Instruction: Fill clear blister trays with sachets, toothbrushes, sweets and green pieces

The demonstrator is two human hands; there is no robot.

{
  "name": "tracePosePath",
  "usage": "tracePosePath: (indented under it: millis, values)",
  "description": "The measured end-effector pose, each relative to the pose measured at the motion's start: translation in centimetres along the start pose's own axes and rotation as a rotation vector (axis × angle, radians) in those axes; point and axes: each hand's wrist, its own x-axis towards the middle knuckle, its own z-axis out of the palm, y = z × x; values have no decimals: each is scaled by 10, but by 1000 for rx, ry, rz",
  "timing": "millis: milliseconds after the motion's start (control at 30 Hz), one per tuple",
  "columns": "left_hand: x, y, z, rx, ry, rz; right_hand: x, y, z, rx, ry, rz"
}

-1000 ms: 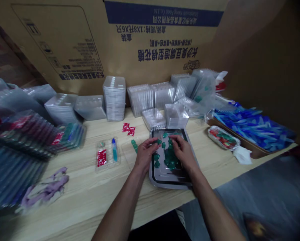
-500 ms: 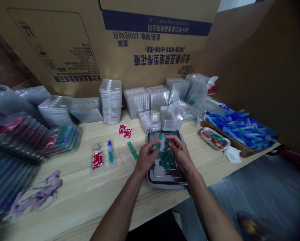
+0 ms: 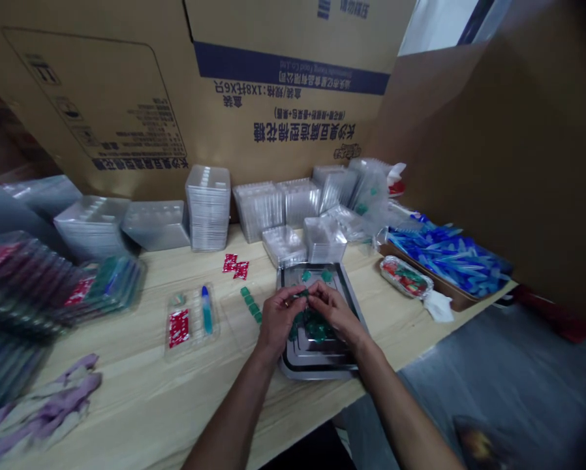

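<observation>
Fingertips of a worker's left hand (image 3: 276,318) and right hand (image 3: 337,314) meet above a metal tray (image 3: 317,375), thumbs and forefingers bent inward in a pinch at a small green piece (image 3: 305,293). Whether both hands grip it or only one cannot be told, as the fingers partly cover it. More green pieces (image 3: 317,332) lie in the tray beneath the hands, and a few sit toward its far end.

Just left of the tray, a row of green cubes (image 3: 250,303) lies in a clear container. Farther left of the tray is a clear pack (image 3: 197,312) with a red packet (image 3: 178,328) and a blue stick (image 3: 206,311) inside. Two loose red packets (image 3: 241,270) rest beyond the tray's far left corner.

Stacks of clear plastic containers (image 3: 208,209) line up behind the tray, backed by a large cardboard box (image 3: 293,160). To the right of the tray are a foil dish (image 3: 405,277) of red and green contents, a white tissue (image 3: 438,307) and a carton (image 3: 461,300) heaped with blue plastic sticks (image 3: 444,253). Well left of the tray, a purple-and-white cloth (image 3: 43,418) lies crumpled on the wooden table (image 3: 146,405).
</observation>
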Motion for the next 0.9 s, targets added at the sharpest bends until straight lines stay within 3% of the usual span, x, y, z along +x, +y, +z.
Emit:
tracePosePath:
  millis: [233,300,367,500,767,900]
  values:
    - [2,2,-1,-173,-28,-110,-4,-9,0,125,-37,54]
    - [1,2,-2,-160,-27,-85,-4,-7,1,101,-28,41]
    - [-1,3,-2,-37,-11,14,-3,-1,1,33,-14,18]
    - [-5,5,-3,413,35,295,-1,11,1,-182,41,-86]
    - [-2,5,-8,758,20,379,-5,9,8,-418,33,-235]
    - [-2,1,-10,795,39,524,1,5,3,-422,73,-269]
